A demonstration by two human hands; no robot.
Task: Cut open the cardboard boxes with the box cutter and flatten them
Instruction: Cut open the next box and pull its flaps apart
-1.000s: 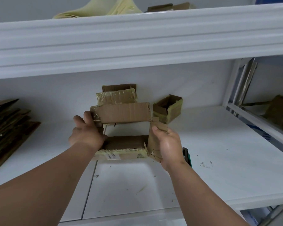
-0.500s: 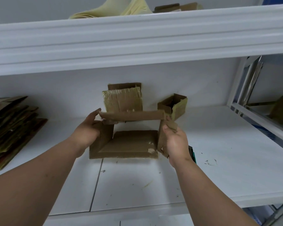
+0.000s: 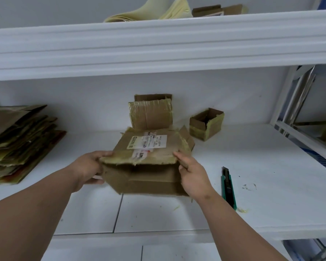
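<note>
A cut-open cardboard box [image 3: 147, 162] with a white shipping label on top lies folded down on the white shelf [image 3: 262, 185]. My left hand [image 3: 91, 166] grips its left edge. My right hand [image 3: 192, 176] holds its right edge, thumb on the top panel. The green and black box cutter [image 3: 228, 187] lies on the shelf to the right of my right hand, untouched. Behind the folded box a taped box [image 3: 151, 114] stands against the back wall. A small open box [image 3: 206, 124] sits to the right of it.
A stack of flattened cardboard [image 3: 17, 140] lies at the left of the shelf. An upper shelf [image 3: 158, 44] overhangs closely, with yellowish sheets and cardboard on it. A metal rack post [image 3: 299, 95] stands at the right. Tape scraps dot the shelf surface.
The box stood open as a hollow frame between my hands; now its top panel is folded down and forward, label up, and the box is nearly flat. The view has shifted slightly right.
</note>
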